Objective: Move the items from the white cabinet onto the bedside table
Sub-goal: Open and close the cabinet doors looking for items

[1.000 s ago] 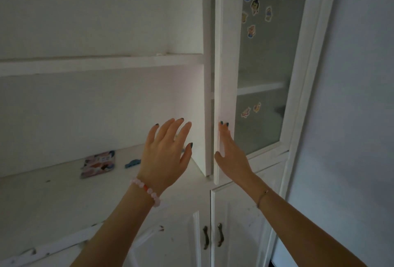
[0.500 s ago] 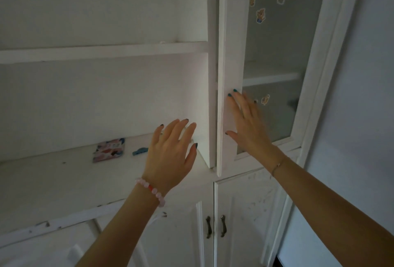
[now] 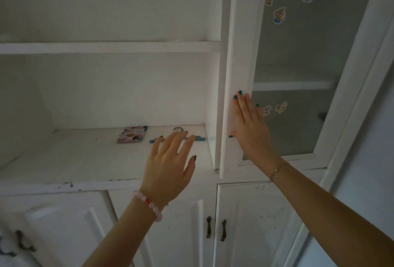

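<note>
Items in the white cabinet, a colourful packet and a small blue object, now lie just beyond the left hand, whose spread, empty fingers have advanced. The right hand, fingers straight, has slid up the glass door. Picking can likely begin.

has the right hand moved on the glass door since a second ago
Yes: the right hand slid up the door frame, fingertips now above the lower stickers.

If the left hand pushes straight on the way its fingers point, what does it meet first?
Most likely the small blue item lying on the shelf, just past the open left hand. The patterned card lies left of that line. Depth is unclear.
</note>
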Tool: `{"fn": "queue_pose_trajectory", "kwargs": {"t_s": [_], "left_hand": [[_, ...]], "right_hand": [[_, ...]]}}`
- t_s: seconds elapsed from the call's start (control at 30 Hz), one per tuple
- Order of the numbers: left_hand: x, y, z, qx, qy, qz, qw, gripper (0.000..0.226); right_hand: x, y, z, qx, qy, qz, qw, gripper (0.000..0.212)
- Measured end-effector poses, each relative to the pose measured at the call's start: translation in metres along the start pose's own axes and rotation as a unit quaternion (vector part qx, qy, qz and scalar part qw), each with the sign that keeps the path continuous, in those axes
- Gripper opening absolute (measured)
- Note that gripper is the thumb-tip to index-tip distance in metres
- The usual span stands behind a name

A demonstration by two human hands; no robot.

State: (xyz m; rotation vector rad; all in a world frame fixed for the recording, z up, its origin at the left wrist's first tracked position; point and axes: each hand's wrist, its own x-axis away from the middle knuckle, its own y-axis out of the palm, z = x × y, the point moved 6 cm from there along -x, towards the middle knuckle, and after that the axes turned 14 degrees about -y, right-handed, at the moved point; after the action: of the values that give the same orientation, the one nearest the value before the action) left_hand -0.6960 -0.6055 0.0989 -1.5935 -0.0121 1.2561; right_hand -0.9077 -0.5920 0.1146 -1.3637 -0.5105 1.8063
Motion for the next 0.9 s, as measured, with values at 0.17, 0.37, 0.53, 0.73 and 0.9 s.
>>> {"fn": "queue_pose_trajectory", "kwargs": {"t_s": [0.17,0.37,0.53,0.73,0.9], "left_hand": [[-0.007,0.010,0.003,-0.018,-0.017,-0.010,1.000,0.044],[-0.013,0.013,0.006,-0.019,-0.021,-0.012,1.000,0.044],[-0.008,0.001,0.011,-0.015,-0.018,-0.006,1.000,0.043],[0.006,-0.024,-0.002,-0.033,-0.022,-0.003,0.999,0.043],[0.013,-0.050,-0.016,-0.051,-0.033,0.020,0.998,0.042]], "right_hand": [[-0.003,0.003,0.004,-0.025,0.005,0.024,0.999,0.122],[-0.021,0.006,-0.004,-0.053,0.042,0.079,0.995,0.090],[-0.016,0.012,0.004,-0.066,0.020,0.030,0.997,0.120],[-0.015,-0.001,0.004,-0.088,0.019,0.039,0.995,0.093],[-0.006,-0.039,-0.013,-0.156,0.021,0.079,0.984,0.055]]}}
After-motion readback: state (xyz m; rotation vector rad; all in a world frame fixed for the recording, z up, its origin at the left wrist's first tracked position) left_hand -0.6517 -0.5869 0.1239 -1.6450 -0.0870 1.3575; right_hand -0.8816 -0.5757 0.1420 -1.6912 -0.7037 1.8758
